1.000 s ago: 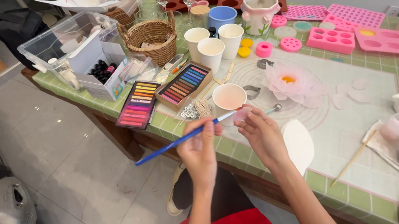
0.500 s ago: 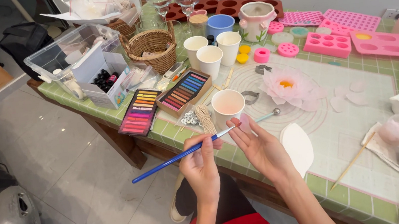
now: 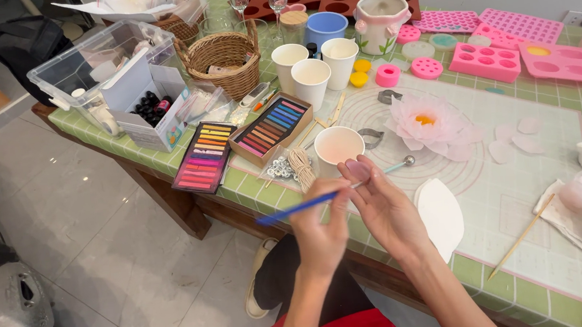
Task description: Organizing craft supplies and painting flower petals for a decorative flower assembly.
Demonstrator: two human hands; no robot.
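At the lower centre of the frame the left hand [image 3: 320, 229] is closed in a pencil grip around a blue-handled brush [image 3: 296, 208], whose handle sticks out to the left while its tip points at the small pink petal [image 3: 358, 170]. The right hand [image 3: 384, 208] pinches that petal between thumb and fingertips, the other fingers loosely curled.

The petal looks thin and soft, so a hard pinch or a heavy stroke could probably crease or tear it.

Both hands hover at the table's near edge, so a dropped petal would likely fall to the floor rather than onto the mat [image 3: 527, 180].

Just above the hands stands a paper cup [image 3: 338, 147] with a pinkish inside; a careless move of the brush handle or the wrist could tip it.

A metal ball tool [image 3: 397, 166] lies beside the right fingers, a white leaf-shaped piece [image 3: 441, 216] to their right, and both are easy to nudge.

Further up, the finished pink flower [image 3: 425, 122] and loose petals [image 3: 511, 142] on the mat could be crushed by a reaching forearm. The trays of pastel sticks [image 3: 237, 140] at centre left could smear colour onto a sleeve.
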